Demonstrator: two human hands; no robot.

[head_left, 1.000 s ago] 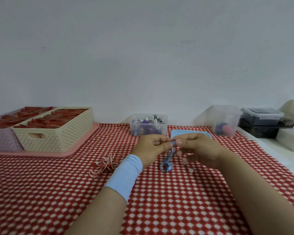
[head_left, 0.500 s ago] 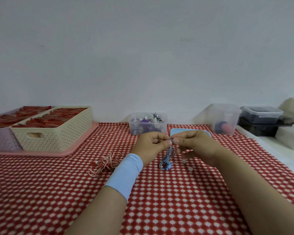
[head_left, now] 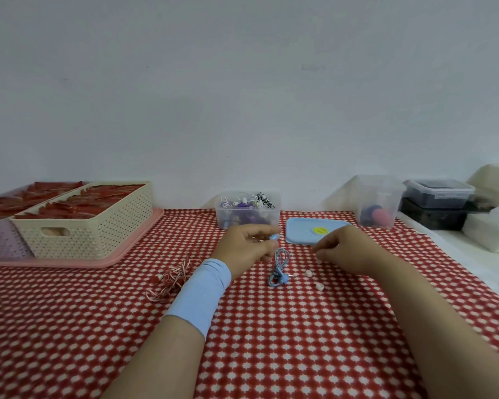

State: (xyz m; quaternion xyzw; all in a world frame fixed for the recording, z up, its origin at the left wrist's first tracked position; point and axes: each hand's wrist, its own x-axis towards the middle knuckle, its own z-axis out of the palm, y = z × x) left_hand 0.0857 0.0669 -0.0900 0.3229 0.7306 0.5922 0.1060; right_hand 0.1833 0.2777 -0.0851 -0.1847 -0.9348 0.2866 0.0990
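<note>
Head view. Left hand (head_left: 247,244), pale blue wristband (head_left: 202,289) at the wrist, fingers curled, tips pinching the bud end of the blue earphones (head_left: 280,266). The motion is blurred there. Right hand (head_left: 347,250) is apart from it to the right, fingers bent down toward the cloth. I cannot tell whether it holds anything.

Around:
- Blue lid (head_left: 300,236) with a yellow sticker lies just behind both hands.
- Clear tub (head_left: 248,218) of mixed earphones stands behind the left hand, at the wall.
- Red-and-white earphones (head_left: 169,276) lie in a loose tangle, left of the wristband.
- Two white ear tips (head_left: 308,273) sit on the red checked cloth (head_left: 271,341), just right of the cord and below the right hand's fingers.
- Cream basket (head_left: 84,234) stands on a pink tray (head_left: 127,251), far left.
- Clear container (head_left: 378,200) and dark boxes (head_left: 438,203) stand far right.

Blue earphones: thin blue cord hanging from the left fingertips in slack loops. The lower end is bunched on the cloth between the hands, with the plug poking out right.
</note>
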